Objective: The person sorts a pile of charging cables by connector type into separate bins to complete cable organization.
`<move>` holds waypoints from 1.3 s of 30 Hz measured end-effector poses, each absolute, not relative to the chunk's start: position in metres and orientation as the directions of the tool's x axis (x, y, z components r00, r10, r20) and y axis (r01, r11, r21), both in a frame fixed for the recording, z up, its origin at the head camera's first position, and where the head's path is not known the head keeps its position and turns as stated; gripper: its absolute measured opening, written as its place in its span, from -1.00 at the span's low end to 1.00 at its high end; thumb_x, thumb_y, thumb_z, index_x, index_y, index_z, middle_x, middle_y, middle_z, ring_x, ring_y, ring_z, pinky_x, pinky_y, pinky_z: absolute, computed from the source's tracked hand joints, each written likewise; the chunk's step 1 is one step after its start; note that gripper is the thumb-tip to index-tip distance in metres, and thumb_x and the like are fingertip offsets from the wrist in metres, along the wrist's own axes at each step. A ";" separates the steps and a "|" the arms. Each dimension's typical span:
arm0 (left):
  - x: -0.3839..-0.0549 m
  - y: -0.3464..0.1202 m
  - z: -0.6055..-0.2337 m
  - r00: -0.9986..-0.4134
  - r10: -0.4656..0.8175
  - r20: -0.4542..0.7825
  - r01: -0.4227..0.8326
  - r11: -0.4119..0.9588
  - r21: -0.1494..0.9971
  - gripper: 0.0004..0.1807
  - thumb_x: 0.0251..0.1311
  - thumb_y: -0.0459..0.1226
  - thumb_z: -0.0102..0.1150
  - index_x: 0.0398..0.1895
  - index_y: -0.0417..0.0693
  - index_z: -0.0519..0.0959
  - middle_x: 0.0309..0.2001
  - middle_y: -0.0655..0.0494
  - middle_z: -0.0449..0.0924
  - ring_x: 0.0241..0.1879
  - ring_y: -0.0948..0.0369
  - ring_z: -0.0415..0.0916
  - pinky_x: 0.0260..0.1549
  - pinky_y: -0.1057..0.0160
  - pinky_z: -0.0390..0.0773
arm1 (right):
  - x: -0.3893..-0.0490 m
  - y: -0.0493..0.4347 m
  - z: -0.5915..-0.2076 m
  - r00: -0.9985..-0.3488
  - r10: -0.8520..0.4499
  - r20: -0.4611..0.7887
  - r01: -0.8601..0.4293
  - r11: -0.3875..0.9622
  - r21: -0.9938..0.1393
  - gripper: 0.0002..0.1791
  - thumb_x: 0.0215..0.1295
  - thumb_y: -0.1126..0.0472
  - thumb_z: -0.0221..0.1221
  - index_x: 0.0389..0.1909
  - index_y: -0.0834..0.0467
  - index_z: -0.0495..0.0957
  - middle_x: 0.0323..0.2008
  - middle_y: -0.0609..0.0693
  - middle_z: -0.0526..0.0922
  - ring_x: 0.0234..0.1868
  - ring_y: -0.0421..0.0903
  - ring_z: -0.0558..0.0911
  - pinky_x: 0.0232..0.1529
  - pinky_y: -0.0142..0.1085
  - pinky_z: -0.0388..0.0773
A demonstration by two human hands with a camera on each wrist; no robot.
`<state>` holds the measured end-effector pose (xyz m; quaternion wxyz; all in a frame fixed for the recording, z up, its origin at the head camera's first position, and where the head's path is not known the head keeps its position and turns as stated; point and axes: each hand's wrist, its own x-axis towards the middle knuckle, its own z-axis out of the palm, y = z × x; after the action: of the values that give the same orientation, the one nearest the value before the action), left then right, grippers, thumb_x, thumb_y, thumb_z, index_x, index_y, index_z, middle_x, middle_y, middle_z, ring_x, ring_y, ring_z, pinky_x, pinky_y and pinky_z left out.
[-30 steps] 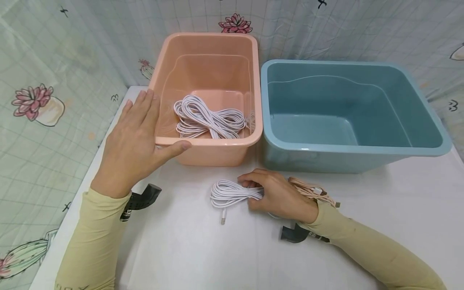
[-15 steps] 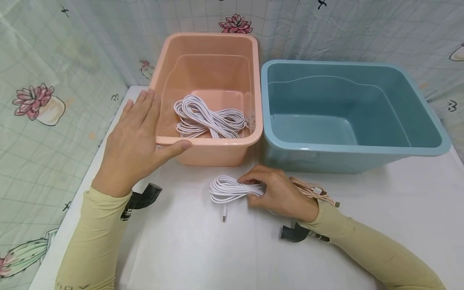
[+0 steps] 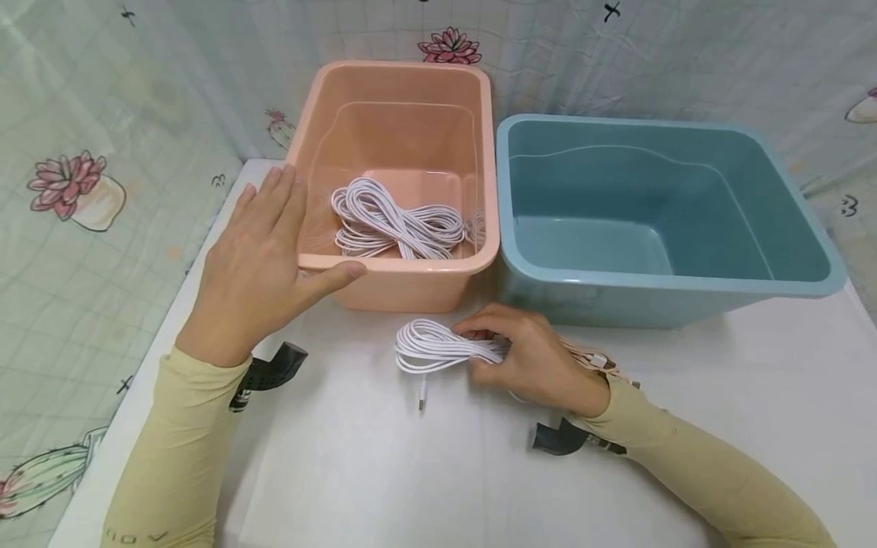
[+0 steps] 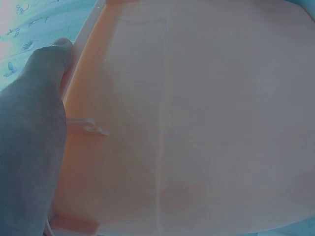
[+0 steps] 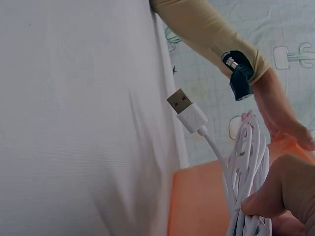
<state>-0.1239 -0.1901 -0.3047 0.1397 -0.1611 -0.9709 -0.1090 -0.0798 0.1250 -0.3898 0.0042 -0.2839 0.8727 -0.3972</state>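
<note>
My right hand (image 3: pixel 530 361) pinches a coiled white USB cable (image 3: pixel 438 346) between thumb and fingers, in front of the two bins. The cable's loops stick out to the left, and its USB plug (image 5: pixel 186 108) dangles free on a short length. With fingers straight, my left hand (image 3: pixel 250 270) rests on the front left corner of the peach bin (image 3: pixel 404 285), its thumb along the front rim. Inside that bin lie bundled white cables (image 3: pixel 400 224). Partly hidden behind my right hand and wrist, a peach-coloured cable (image 3: pixel 589 356) lies on the table.
A blue-green bin (image 3: pixel 671 283) stands right beside the peach one, with nothing seen inside it. Both are on a white-covered table (image 3: pixel 384 472). Patterned curtain (image 3: pixel 548 53) hangs behind and to the left.
My right hand has risen slightly toward the bins with the white cable, and its plug hangs along with it. My left hand has stayed on the peach bin's corner.
</note>
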 end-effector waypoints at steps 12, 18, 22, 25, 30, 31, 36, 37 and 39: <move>-0.123 -0.190 -0.303 -0.920 0.273 0.280 0.326 0.931 0.163 0.23 -0.02 0.41 0.15 0.52 -0.19 -0.03 0.55 -0.13 -0.06 0.58 -0.01 -0.12 0.57 -0.03 -0.11 | -0.080 0.123 -0.373 -0.797 -0.508 0.327 -0.574 0.467 -0.673 -0.50 -0.16 0.34 0.30 -0.09 -0.08 0.68 -0.21 -0.22 0.69 -0.28 -0.33 0.56 -0.22 -0.46 0.56; -0.123 -0.191 -0.305 -0.914 0.279 0.294 0.336 0.927 0.168 0.24 -0.02 0.43 0.11 0.51 -0.22 -0.01 0.55 -0.14 -0.05 0.58 -0.02 -0.11 0.57 -0.02 -0.12 | -0.077 0.120 -0.359 -0.780 -0.527 0.339 -0.593 0.447 -0.669 -0.51 -0.14 0.33 0.29 -0.08 -0.08 0.68 -0.17 -0.24 0.67 -0.24 -0.36 0.59 -0.20 -0.55 0.54; -0.123 -0.191 -0.305 -0.911 0.284 0.297 0.343 0.924 0.167 0.22 0.00 0.42 0.11 0.51 -0.22 0.01 0.55 -0.14 -0.04 0.58 -0.01 -0.11 0.57 -0.03 -0.11 | -0.074 0.118 -0.350 -0.767 -0.531 0.361 -0.615 0.446 -0.650 -0.51 -0.13 0.32 0.27 -0.08 -0.08 0.69 -0.17 -0.26 0.67 -0.23 -0.38 0.58 -0.24 -0.58 0.49; -0.123 -0.191 -0.305 -0.912 0.286 0.295 0.343 0.924 0.166 0.21 0.00 0.41 0.13 0.50 -0.22 0.01 0.55 -0.14 -0.04 0.58 -0.02 -0.11 0.57 -0.04 -0.11 | -0.072 0.117 -0.344 -0.751 -0.536 0.386 -0.638 0.436 -0.635 -0.53 -0.12 0.32 0.27 -0.09 -0.07 0.69 -0.17 -0.25 0.67 -0.23 -0.37 0.58 -0.27 -0.58 0.46; -0.123 -0.191 -0.306 -0.915 0.284 0.286 0.340 0.925 0.167 0.21 0.00 0.39 0.14 0.50 -0.23 0.02 0.55 -0.14 -0.05 0.58 -0.02 -0.11 0.57 -0.04 -0.11 | -0.067 0.114 -0.333 -0.718 -0.548 0.430 -0.676 0.403 -0.617 -0.56 -0.12 0.33 0.28 -0.11 -0.02 0.70 -0.18 -0.21 0.68 -0.22 -0.36 0.60 -0.29 -0.58 0.46; -0.123 -0.191 -0.306 -0.916 0.284 0.285 0.339 0.926 0.167 0.21 0.00 0.40 0.14 0.50 -0.23 0.02 0.55 -0.14 -0.05 0.58 -0.01 -0.11 0.57 -0.04 -0.11 | -0.066 0.113 -0.331 -0.710 -0.551 0.438 -0.685 0.396 -0.612 -0.56 -0.12 0.33 0.29 -0.11 -0.02 0.70 -0.18 -0.20 0.68 -0.22 -0.36 0.60 -0.29 -0.58 0.45; -0.123 -0.191 -0.306 -0.915 0.284 0.287 0.339 0.927 0.163 0.21 0.01 0.40 0.13 0.50 -0.23 0.01 0.55 -0.14 -0.04 0.58 -0.01 -0.11 0.57 -0.04 -0.11 | -0.063 0.110 -0.320 -0.666 -0.570 0.482 -0.728 0.356 -0.586 -0.57 -0.11 0.35 0.28 -0.11 0.01 0.69 -0.19 -0.17 0.66 -0.24 -0.36 0.57 -0.33 -0.57 0.45; -0.123 -0.191 -0.306 -0.915 0.284 0.288 0.338 0.927 0.162 0.21 0.01 0.41 0.13 0.50 -0.23 0.01 0.55 -0.15 -0.04 0.58 -0.01 -0.11 0.57 -0.04 -0.11 | -0.062 0.110 -0.317 -0.655 -0.573 0.492 -0.738 0.347 -0.579 -0.57 -0.11 0.35 0.28 -0.11 0.02 0.69 -0.19 -0.17 0.66 -0.25 -0.36 0.56 -0.35 -0.57 0.44; -0.123 -0.192 -0.306 -0.914 0.284 0.290 0.339 0.927 0.161 0.22 0.00 0.41 0.12 0.51 -0.23 0.00 0.55 -0.15 -0.05 0.58 -0.02 -0.10 0.57 -0.04 -0.11 | -0.062 0.109 -0.312 -0.631 -0.577 0.519 -0.760 0.326 -0.562 -0.57 -0.11 0.36 0.28 -0.11 0.04 0.69 -0.19 -0.14 0.66 -0.27 -0.35 0.55 -0.38 -0.58 0.43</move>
<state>-0.1226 -0.1917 -0.3064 0.1321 -0.1602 -0.9726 -0.1046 -0.0618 0.1088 -0.3124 -0.1128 -0.4146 0.8064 -0.4063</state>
